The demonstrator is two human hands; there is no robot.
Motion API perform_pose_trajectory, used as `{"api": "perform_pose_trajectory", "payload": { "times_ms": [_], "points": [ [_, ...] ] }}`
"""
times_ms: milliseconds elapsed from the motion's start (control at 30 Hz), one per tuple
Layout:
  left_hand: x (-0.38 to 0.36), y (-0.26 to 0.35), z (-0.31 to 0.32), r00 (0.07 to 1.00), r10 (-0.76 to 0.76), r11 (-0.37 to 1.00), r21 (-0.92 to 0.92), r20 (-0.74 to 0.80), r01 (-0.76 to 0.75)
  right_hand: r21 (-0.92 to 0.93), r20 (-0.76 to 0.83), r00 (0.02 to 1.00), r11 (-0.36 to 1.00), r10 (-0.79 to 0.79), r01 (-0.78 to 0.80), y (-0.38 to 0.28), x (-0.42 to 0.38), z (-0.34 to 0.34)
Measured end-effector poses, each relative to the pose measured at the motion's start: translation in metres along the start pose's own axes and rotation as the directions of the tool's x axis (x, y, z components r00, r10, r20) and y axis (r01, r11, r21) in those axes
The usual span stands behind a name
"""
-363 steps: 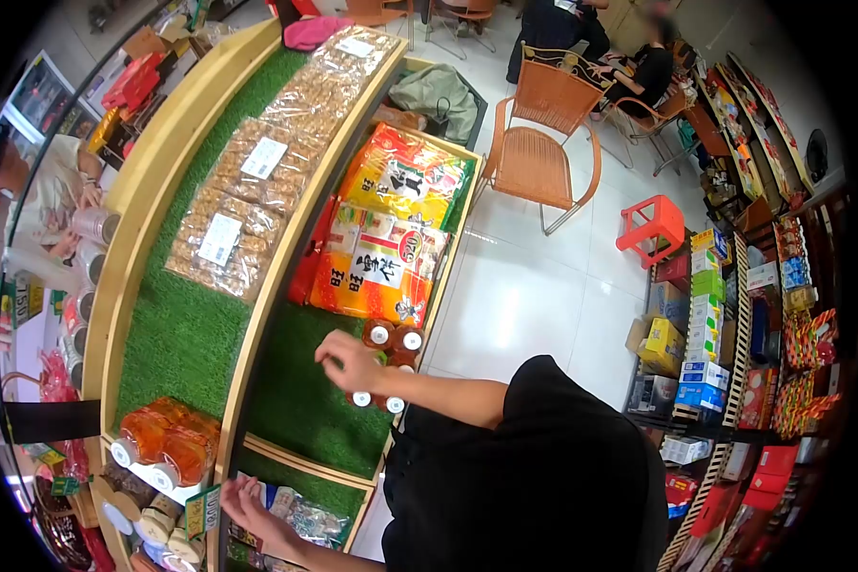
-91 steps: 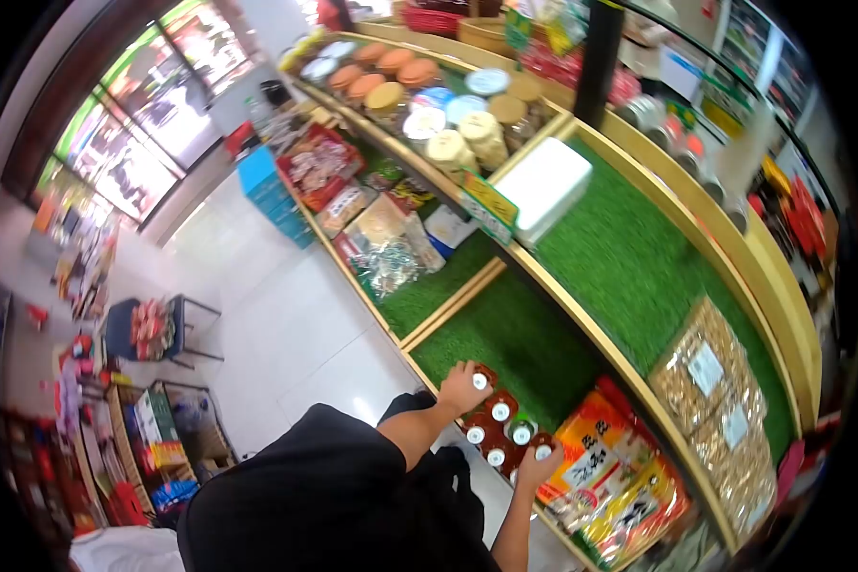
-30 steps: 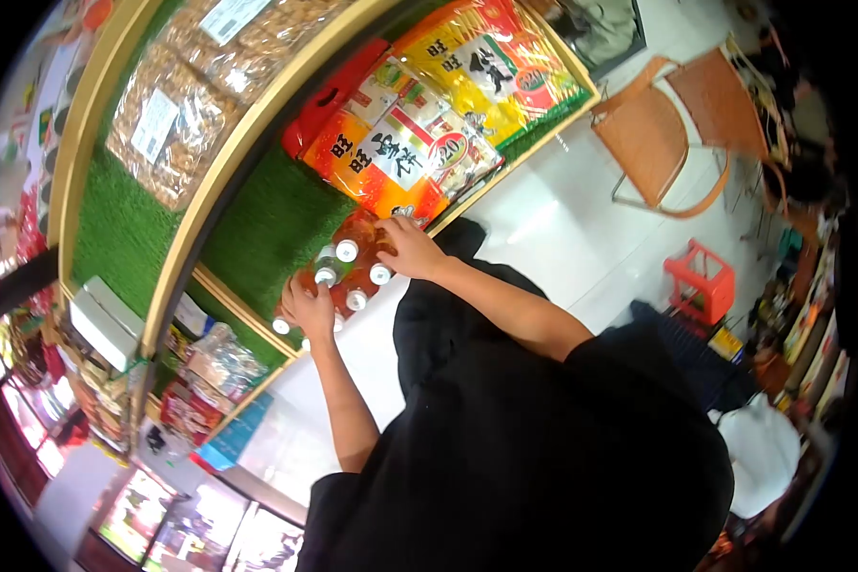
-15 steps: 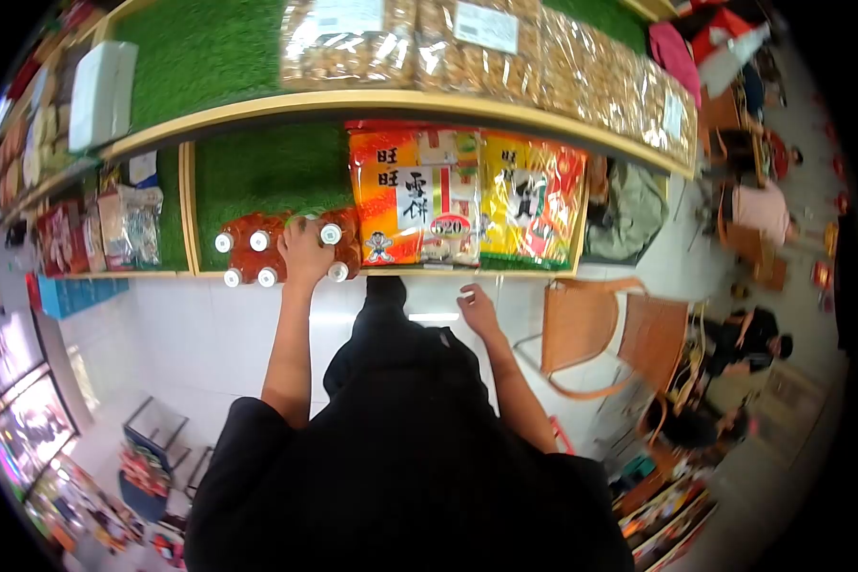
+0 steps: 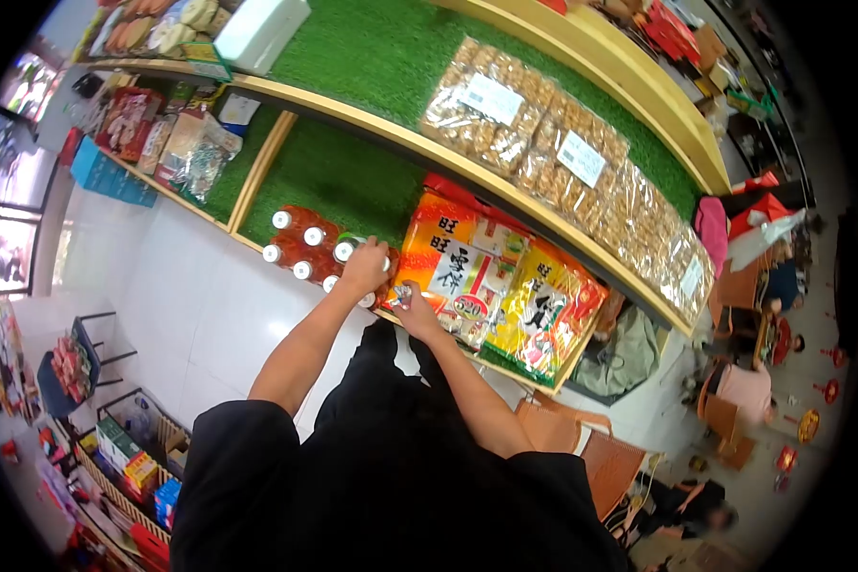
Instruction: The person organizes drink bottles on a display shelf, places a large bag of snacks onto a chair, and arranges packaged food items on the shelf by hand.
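Several bottles of reddish-brown drink with white caps (image 5: 313, 234) stand in rows on the lower shelf's green turf. My left hand (image 5: 364, 269) is over the right end of these rows, its fingers curled round a bottle (image 5: 344, 251) whose lower part is hidden. Close beside it, my right hand (image 5: 416, 313) has bent fingers at the lower left corner of an orange rice cracker bag (image 5: 445, 257), which they seem to pinch. A yellow snack bag (image 5: 534, 310) lies against the orange one on the right.
Clear packs of brown snacks (image 5: 567, 143) lie on the upper shelf, beside a white box (image 5: 260, 33). A wooden divider (image 5: 262, 172) separates the bottles from other packets. Brown chairs (image 5: 620, 467) stand at right; other people sit farther off.
The view has turned and shifted, so the shelf now slants down to the right. My left hand has moved to the bottles' right end. My right hand has come up to the orange bag's corner.
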State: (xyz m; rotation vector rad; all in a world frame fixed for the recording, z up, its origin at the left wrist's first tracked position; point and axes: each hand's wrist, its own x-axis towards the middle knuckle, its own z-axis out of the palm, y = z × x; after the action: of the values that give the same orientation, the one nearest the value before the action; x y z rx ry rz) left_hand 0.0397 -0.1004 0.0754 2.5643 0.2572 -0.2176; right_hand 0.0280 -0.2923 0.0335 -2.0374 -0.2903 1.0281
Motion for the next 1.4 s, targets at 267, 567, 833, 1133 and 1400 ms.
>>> {"api": "perform_pose_trajectory", "payload": {
  "times_ms": [267,567,833,1133,1400],
  "points": [
    [-0.031,0.06,-0.102,0.96,0.262,0.939,-0.205,-0.099,-0.278,-0.293,-0.225,0.767,0.792,-0.602,0.536,-0.034,0.034,-0.045],
    [-0.069,0.158,-0.247,0.833,0.347,0.901,-0.094,-0.431,-0.425,0.11,-0.271,0.572,0.566,-0.774,0.817,-0.185,-0.015,-0.11],
    [-0.013,0.12,-0.287,0.834,0.276,0.814,-0.346,-0.477,-0.467,0.031,-0.506,0.36,0.401,-0.784,0.916,-0.307,-0.005,-0.16],
    [0.089,0.072,-0.267,0.9,0.137,0.781,-0.514,-0.415,-0.356,-0.195,-0.466,0.561,0.698,-0.684,0.689,-0.334,0.061,-0.177],
    [0.095,0.063,-0.228,0.917,0.045,0.792,-0.546,-0.396,-0.275,-0.242,-0.425,0.686,0.805,-0.59,0.542,-0.328,0.059,-0.167]
  ]
}}
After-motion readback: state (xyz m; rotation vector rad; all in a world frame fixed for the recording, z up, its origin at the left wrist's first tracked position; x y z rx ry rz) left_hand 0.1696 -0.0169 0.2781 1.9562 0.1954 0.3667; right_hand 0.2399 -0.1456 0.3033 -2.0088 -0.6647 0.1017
